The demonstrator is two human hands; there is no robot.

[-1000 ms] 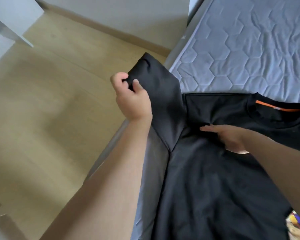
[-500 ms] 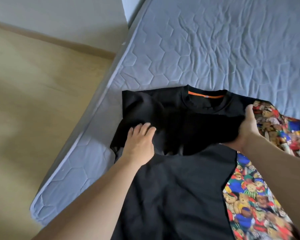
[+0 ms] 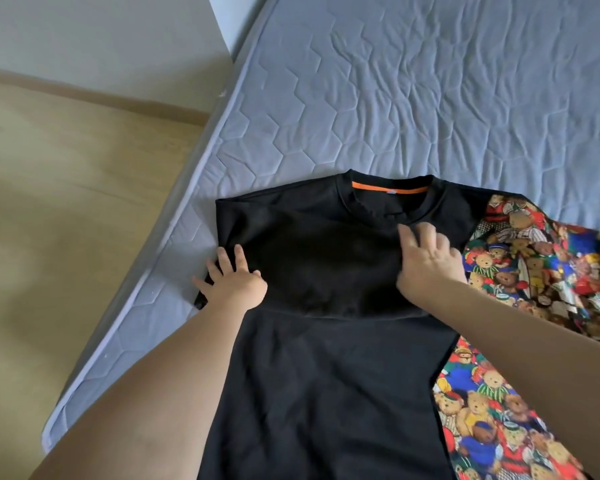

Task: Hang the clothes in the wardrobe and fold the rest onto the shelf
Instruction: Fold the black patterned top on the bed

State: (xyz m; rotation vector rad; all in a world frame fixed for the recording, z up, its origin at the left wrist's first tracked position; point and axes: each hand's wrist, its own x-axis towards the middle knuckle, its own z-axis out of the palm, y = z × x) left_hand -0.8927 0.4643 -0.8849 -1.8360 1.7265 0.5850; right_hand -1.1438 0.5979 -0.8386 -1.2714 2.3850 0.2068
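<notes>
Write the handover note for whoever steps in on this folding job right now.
Left hand: flat, fingers spread, pressing the black T-shirt at its left edge.
Right hand: fingers bent, resting on the shirt just below the collar; I cannot tell whether it pinches the cloth.
The shirt lies on the mattress, both sleeves folded in across the chest. The teddy-bear print garment lies partly under it on the right.
Left: finish folding the shirt, shelve it, then deal with the print garment.

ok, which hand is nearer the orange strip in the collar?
Right. The right hand rests on the black shirt just below the collar's orange strip; the left hand presses the shirt's left edge, farther away.
</notes>
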